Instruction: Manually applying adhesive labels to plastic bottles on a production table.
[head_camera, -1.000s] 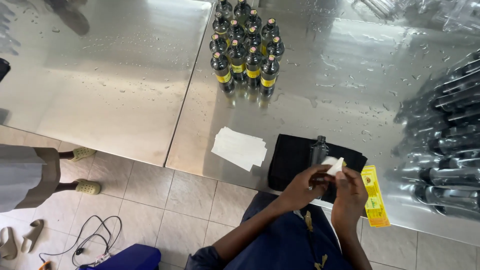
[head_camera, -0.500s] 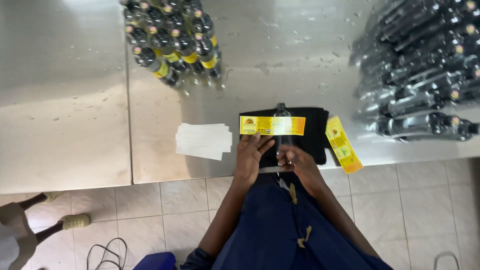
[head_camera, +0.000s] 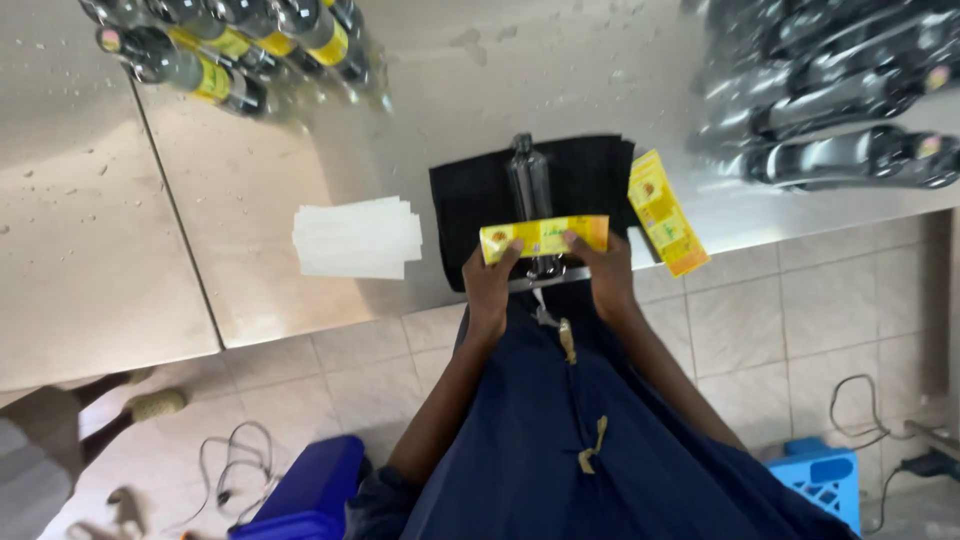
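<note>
A dark glass bottle (head_camera: 530, 185) lies on a black cloth (head_camera: 590, 175) at the near edge of the steel table (head_camera: 250, 200). Across its lower body stretches a yellow label (head_camera: 545, 238), held flat by both hands. My left hand (head_camera: 492, 280) pinches the label's left end. My right hand (head_camera: 600, 265) pinches its right end. A stack of yellow labels (head_camera: 665, 210) lies just right of the cloth. A pile of white backing papers (head_camera: 358, 238) lies left of the cloth.
Several upright bottles with yellow labels (head_camera: 240, 45) stand at the far left. Dark unlabelled bottles (head_camera: 840, 100) lie stacked at the far right. Below the table are a tiled floor, a blue stool (head_camera: 310, 490), a blue crate (head_camera: 825, 480), cables and another person's foot (head_camera: 150, 405).
The camera has swung further left and closer. The label has come down from above the cloth onto the lying bottle, still stretched between both hands.
</note>
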